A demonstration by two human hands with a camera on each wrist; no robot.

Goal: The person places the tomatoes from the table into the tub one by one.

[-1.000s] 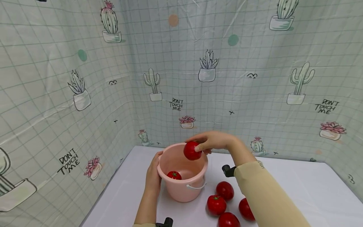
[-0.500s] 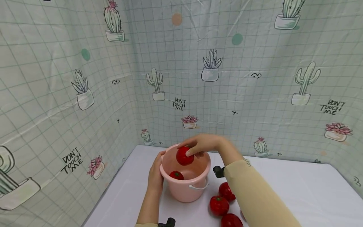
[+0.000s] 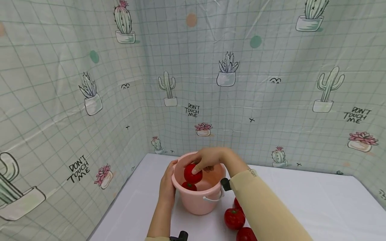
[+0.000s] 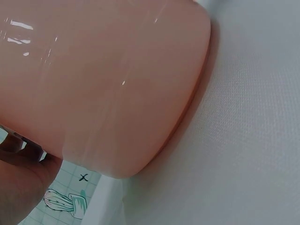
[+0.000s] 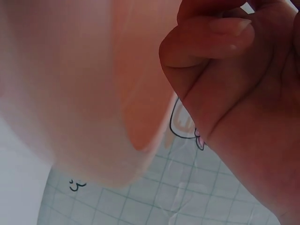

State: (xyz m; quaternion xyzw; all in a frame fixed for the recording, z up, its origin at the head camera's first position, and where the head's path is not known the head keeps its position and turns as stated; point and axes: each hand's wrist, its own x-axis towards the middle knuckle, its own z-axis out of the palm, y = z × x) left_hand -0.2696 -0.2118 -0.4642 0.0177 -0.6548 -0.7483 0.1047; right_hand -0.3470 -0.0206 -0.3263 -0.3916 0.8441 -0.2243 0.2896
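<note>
A pink bucket [image 3: 197, 203] stands upright on the white table, its pale handle hanging down at the front right. My left hand [image 3: 167, 187] holds its left side, fingertips up by the rim. In the left wrist view that hand [image 4: 26, 187] is partly hidden behind the bucket wall [image 4: 108, 93]. Inside the bucket's mouth my right hand [image 3: 209, 159] grips a red tomato [image 3: 191, 176] between thumb and fingers. Just below it, a tomato [image 3: 189, 187] with a green stem lies in the bucket. The right wrist view shows curled fingers [image 5: 206, 47] beside the rim, with the held tomato hidden.
Several red tomatoes, one [image 3: 234, 219] showing a green stem, lie on the table [image 3: 301, 194] right of the bucket, partly covered by the right sleeve [image 3: 259, 197]. A cloth printed with cacti [image 3: 250, 100] hangs behind and at the left.
My right hand has moved left and down with the tomato, from above the rim into the bucket's mouth. The left hand keeps its hold on the bucket. The view has shifted slightly.
</note>
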